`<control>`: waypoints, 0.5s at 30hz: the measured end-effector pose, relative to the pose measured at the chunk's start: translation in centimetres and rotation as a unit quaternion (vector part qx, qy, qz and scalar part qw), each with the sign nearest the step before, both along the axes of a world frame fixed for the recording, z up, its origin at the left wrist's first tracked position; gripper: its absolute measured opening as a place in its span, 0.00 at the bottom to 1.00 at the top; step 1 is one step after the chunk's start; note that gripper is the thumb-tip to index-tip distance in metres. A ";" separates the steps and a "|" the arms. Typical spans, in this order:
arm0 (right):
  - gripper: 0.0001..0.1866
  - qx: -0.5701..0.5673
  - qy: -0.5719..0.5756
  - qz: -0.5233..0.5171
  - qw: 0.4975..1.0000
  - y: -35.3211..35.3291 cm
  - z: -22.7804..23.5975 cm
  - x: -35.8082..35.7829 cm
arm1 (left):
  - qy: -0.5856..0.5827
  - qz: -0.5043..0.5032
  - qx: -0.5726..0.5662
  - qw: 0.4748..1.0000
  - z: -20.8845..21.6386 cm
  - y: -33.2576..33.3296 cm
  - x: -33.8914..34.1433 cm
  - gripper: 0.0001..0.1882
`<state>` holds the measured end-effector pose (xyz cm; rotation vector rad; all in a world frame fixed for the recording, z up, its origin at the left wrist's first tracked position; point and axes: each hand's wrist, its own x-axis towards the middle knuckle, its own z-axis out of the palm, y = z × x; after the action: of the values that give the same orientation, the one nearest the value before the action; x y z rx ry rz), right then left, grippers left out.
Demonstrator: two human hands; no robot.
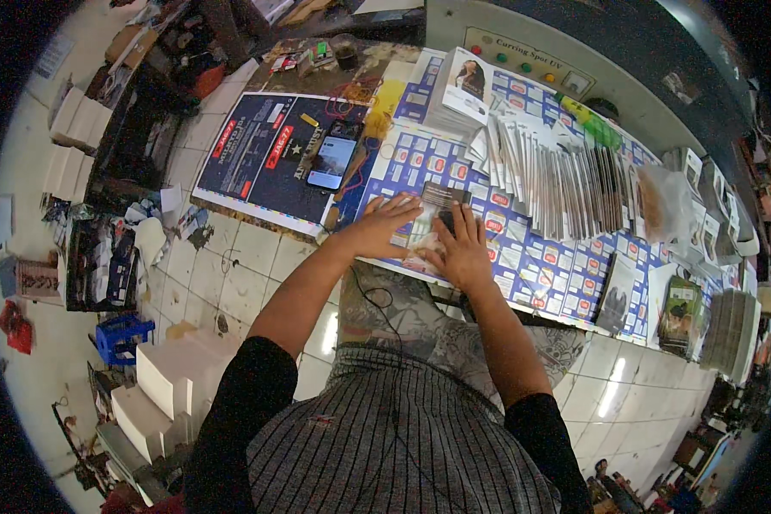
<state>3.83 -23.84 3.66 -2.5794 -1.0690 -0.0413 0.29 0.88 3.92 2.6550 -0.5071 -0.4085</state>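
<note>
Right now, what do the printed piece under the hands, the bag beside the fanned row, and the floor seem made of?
Printed piece: probably smooth paper or card, lying flat.
Bag: likely clear plastic, glossy, see-through and crumpled.
Floor: apparently glazed tile, shiny, with grid lines and reflected light.

Right of the right hand [464, 254]: bare strip of blue printed sheet [544, 276], up to a grey leaflet [617, 295].
Far side: fanned paper row [565, 188] and booklet stack [457, 101] block passage.
Ahead-left of the left hand [381, 230]: phone [331, 163] in the way.
</note>
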 end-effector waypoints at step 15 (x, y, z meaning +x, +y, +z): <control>0.40 -0.011 -0.009 -0.009 1.000 0.3 -0.3 0.0 | 0.022 -0.012 0.009 1.000 0.3 0.2 0.2 0.55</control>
<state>3.87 -23.52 3.41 -2.6124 -1.0585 -0.0569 0.53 1.12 4.22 2.6531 -0.5249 -0.4793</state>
